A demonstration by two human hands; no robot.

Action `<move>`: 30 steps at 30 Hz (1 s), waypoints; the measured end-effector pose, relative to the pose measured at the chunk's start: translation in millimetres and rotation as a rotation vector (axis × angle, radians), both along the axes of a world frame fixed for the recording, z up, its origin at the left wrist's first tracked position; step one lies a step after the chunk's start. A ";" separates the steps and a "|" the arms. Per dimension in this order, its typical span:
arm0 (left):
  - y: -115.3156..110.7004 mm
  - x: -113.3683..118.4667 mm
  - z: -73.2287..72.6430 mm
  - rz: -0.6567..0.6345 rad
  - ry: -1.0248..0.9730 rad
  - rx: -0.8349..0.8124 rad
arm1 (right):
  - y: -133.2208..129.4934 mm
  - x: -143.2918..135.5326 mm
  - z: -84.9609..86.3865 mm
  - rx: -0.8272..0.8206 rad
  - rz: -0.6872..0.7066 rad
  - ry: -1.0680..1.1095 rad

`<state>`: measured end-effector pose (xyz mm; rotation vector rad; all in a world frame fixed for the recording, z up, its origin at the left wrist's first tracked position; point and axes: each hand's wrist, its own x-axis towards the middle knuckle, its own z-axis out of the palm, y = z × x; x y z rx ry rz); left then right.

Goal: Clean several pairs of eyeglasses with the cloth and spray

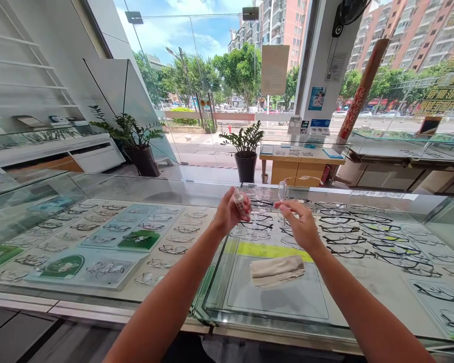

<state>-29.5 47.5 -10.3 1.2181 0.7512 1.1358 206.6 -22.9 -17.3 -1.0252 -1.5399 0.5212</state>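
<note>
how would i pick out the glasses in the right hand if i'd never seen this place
Start with the long glass display counter that spans the picture. Toward its far side, right of the middle, the right hand holds one pair of clear-lensed glasses in its fingers. That pair is held up in the air, while the display frames lie in rows.

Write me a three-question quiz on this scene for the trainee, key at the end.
1. True or false: the left hand holds a small bottle.
2. Pick one. The right hand holds: A) a pen; B) a pair of glasses; C) scissors.
3. Which is nearer the camera: the folded cloth or the potted plants?

Key: 1. True. 2. B. 3. The folded cloth.
</note>
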 end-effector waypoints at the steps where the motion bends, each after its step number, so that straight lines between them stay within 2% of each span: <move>1: -8.7 5.5 3.7 -0.174 -0.079 -0.076 | -1.0 -1.5 0.6 -0.034 0.040 0.015; 3: -22.2 13.8 8.2 -0.368 -0.189 -0.175 | -2.5 -4.3 1.3 -0.084 0.102 0.045; 5: -30.4 19.0 9.8 -0.435 -0.239 -0.225 | -2.9 -6.0 1.2 -0.113 0.144 0.070; 9: -35.0 23.2 9.2 -0.416 -0.269 -0.243 | -1.7 -6.6 0.7 -0.136 0.198 0.112; 16: -30.3 21.5 6.7 -0.406 -0.301 -0.238 | -2.1 -7.4 3.2 -0.173 0.236 0.162; 19: -28.2 23.9 3.6 -0.318 -0.233 -0.181 | -3.6 -9.1 3.7 -0.195 0.254 0.156; 26: -25.6 34.7 -11.3 0.055 0.089 0.086 | -9.0 -18.4 -1.5 -0.258 0.316 0.150; 30: -23.5 35.9 -18.0 0.133 0.233 0.210 | -9.1 -22.2 -6.6 -0.263 0.348 0.153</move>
